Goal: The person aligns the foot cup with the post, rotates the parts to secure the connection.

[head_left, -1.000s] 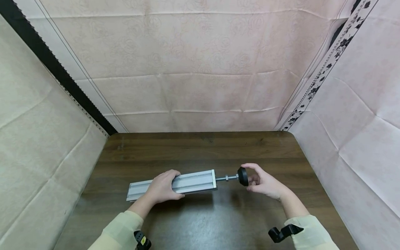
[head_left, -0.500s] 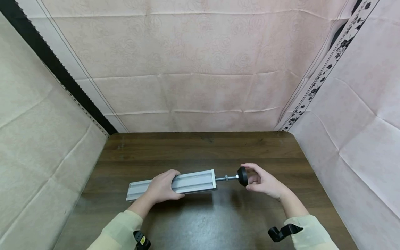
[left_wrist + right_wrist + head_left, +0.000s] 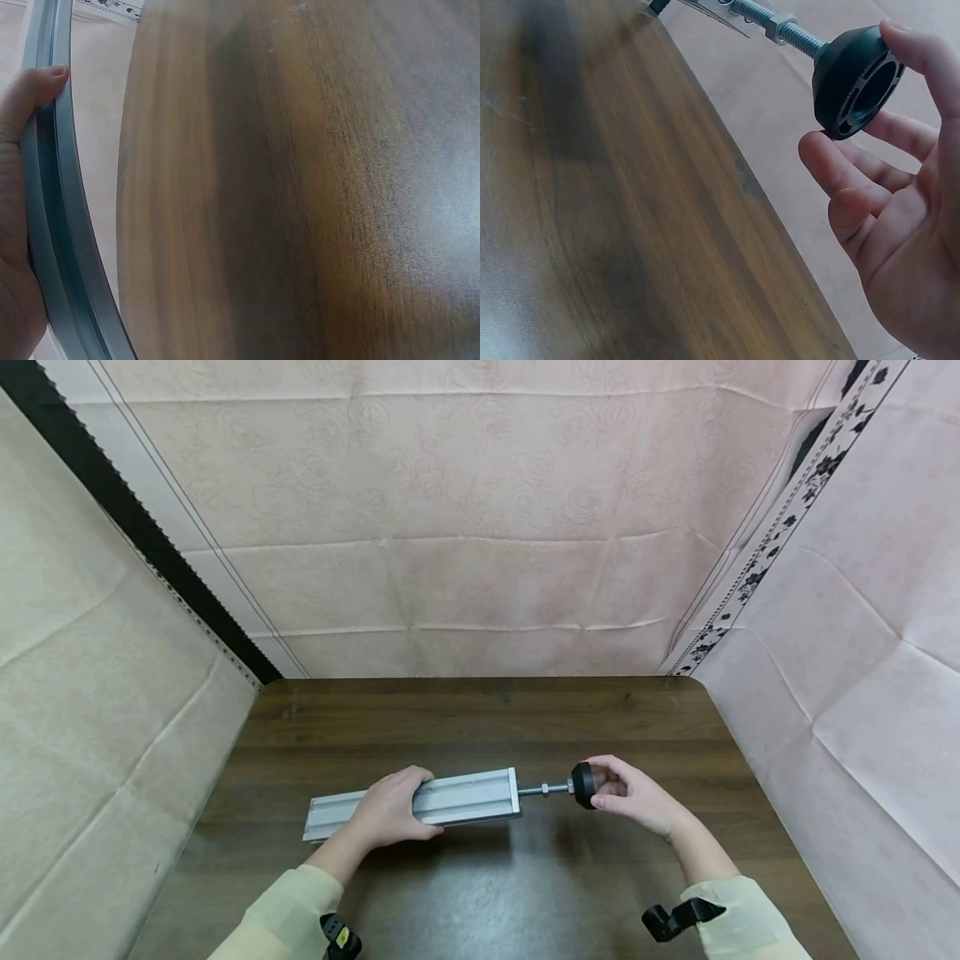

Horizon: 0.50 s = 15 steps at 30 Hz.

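A length of silver aluminium profile (image 3: 468,797) is held above the table, tilted slightly up toward the right. My left hand (image 3: 392,808) grips it around the middle; in the left wrist view the thumb lies along the grooved side of the profile (image 3: 71,217). From its right end plate a threaded rod (image 3: 531,790) with a hex nut (image 3: 780,28) sticks out. On the rod's end sits a black round levelling foot (image 3: 582,785). My right hand (image 3: 633,797) pinches this foot by its rim between thumb and fingers; the right wrist view shows its hollow, ribbed underside (image 3: 866,94).
Below the hands is a brown wooden table (image 3: 480,718) with a glossy reflection near its front. Pale patterned cloth (image 3: 480,527) hangs behind it, and more cloth (image 3: 847,693) borders the sides. Black camera mounts (image 3: 682,918) are strapped to both wrists.
The right fingers shift slightly around the rim of the levelling foot, and the hex nut shows a different face. The left hand and the profile stay in place.
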{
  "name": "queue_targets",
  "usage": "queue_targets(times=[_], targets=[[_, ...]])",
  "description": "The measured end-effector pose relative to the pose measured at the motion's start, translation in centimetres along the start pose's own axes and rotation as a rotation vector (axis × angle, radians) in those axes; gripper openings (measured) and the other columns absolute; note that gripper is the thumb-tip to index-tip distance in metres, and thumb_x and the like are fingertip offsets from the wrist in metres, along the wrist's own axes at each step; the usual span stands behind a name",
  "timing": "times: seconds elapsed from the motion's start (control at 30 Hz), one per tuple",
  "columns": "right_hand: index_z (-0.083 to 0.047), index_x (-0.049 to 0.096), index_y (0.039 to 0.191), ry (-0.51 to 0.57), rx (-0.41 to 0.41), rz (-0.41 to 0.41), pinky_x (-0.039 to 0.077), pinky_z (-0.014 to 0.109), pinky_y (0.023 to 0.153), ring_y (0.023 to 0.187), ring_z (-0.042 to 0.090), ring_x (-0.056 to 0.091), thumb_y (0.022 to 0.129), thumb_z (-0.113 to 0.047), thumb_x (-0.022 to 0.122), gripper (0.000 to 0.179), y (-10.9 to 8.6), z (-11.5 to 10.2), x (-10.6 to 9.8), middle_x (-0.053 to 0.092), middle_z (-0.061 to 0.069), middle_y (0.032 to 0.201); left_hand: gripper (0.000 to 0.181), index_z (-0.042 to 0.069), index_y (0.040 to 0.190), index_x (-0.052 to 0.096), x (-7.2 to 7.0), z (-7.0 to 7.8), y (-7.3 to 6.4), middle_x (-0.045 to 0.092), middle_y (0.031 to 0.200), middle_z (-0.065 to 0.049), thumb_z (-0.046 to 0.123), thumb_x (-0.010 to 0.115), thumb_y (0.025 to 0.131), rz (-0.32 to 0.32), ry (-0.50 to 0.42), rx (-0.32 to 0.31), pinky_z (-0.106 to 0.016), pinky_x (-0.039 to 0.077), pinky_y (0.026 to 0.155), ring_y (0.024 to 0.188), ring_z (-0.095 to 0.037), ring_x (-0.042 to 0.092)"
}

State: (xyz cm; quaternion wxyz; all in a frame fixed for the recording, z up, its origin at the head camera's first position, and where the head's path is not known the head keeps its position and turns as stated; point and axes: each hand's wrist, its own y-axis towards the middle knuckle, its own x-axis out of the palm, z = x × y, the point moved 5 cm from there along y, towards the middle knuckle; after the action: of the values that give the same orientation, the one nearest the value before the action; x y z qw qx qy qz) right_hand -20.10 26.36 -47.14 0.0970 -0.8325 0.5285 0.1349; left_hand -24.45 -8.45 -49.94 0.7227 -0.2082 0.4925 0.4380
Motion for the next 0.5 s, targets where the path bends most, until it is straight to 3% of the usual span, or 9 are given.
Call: queue_targets(times=[0.17, 0.3, 0.5], targets=[[0.0, 0.042, 0.131, -0.047, 0.045, 0.004, 0.048, 0.033, 0.061, 0.084, 0.024, 0.062, 0.09, -0.014, 0.061, 0.048, 0.04, 0.28, -0.19, 0.054, 0.019, 0.105, 0.066, 0.012, 0.112, 0.057, -0.05, 0.13, -0.08, 0.058, 0.105, 0.003, 0.045, 0.082, 0.061, 0.007, -0.002, -0.005, -0.038, 0.047, 0.082, 0.09, -0.013, 0.055], [-0.004, 0.033, 0.139, -0.013, 0.023, -0.013, 0.051, 0.033, 0.069, 0.093, 0.028, 0.061, 0.087, -0.01, 0.065, 0.061, -0.05, 0.29, -0.16, 0.048, 0.024, 0.118, 0.066, 0.012, 0.112, 0.058, -0.1, 0.36, -0.04, 0.058, 0.104, 0.004, 0.046, 0.081, 0.061, 0.002, 0.011, -0.001, -0.038, 0.047, 0.08, 0.089, -0.012, 0.054], [-0.015, 0.011, 0.148, 0.092, 0.004, -0.105, 0.051, 0.037, 0.079, 0.109, 0.036, 0.054, 0.08, -0.001, 0.07, 0.091, -0.49, 0.26, 0.36, 0.026, 0.028, 0.139, 0.065, 0.013, 0.111, 0.057, 0.03, 0.58, 0.11, 0.058, 0.103, 0.005, 0.049, 0.079, 0.062, -0.019, 0.018, 0.013, -0.036, 0.047, 0.078, 0.088, -0.011, 0.054]])
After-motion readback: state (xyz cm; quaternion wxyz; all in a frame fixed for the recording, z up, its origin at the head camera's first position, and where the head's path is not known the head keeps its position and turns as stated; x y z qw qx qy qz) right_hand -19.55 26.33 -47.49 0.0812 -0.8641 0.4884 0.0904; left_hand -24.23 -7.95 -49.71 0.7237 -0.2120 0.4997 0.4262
